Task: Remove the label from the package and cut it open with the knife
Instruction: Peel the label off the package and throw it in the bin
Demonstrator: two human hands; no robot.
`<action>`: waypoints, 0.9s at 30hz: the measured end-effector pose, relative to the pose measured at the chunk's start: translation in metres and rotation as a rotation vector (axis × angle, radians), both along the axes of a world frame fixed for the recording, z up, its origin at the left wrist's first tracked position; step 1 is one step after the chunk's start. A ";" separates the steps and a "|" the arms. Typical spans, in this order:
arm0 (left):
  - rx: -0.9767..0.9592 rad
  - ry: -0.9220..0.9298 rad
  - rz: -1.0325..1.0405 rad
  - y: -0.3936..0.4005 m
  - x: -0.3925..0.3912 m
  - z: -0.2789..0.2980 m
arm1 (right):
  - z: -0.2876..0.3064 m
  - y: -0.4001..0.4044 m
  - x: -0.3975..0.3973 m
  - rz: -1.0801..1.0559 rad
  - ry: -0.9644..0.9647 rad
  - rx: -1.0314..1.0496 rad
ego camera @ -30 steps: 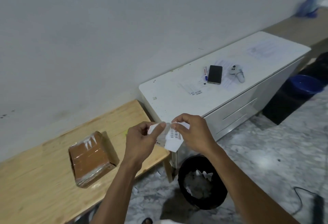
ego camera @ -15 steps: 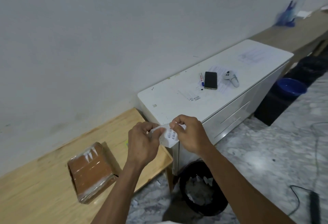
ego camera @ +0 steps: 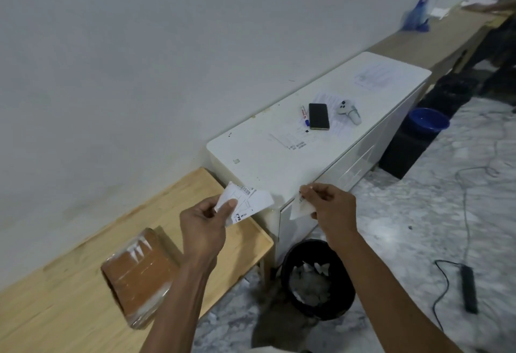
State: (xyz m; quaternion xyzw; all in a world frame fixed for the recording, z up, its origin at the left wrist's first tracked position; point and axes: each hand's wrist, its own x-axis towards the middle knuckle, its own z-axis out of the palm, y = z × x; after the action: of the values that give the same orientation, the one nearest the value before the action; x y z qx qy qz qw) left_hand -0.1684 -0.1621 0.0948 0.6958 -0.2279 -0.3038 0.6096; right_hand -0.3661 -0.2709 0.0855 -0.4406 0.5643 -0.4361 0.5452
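Observation:
The brown package (ego camera: 139,274), wrapped in clear tape, lies on the wooden table (ego camera: 55,310) at the lower left. The white label is torn in two. My left hand (ego camera: 205,222) pinches the larger label piece (ego camera: 251,199), which shows barcodes. My right hand (ego camera: 331,208) pinches the smaller label scrap (ego camera: 300,208). Both hands hover apart in the air, above the table's right end and the bin. No knife is in view.
A black waste bin (ego camera: 318,283) with paper scraps stands on the marble floor below my hands. A white cabinet (ego camera: 363,157) carries a phone (ego camera: 318,116), a marker and a small white device. A blue bucket (ego camera: 428,120) and a power strip (ego camera: 469,288) lie to the right.
The label, held together in both hands a second ago, has come apart. My hands have moved away from each other, each with one piece.

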 end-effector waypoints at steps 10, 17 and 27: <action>0.235 -0.372 -0.309 -0.005 -0.009 -0.048 | -0.047 0.029 -0.018 -0.105 0.327 0.018; 0.366 -0.376 -0.522 -0.035 -0.066 -0.097 | -0.095 0.035 -0.061 -0.235 0.431 0.080; 0.592 -0.442 -0.631 -0.095 -0.148 -0.176 | -0.186 -0.006 -0.115 -0.271 0.568 0.225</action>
State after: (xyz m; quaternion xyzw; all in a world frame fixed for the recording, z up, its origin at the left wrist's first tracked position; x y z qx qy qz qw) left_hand -0.3161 -0.2576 -0.0809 0.7842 -0.4555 -0.3704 0.2009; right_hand -0.4814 -0.2768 -0.1009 -0.4026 0.7917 -0.2993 0.3486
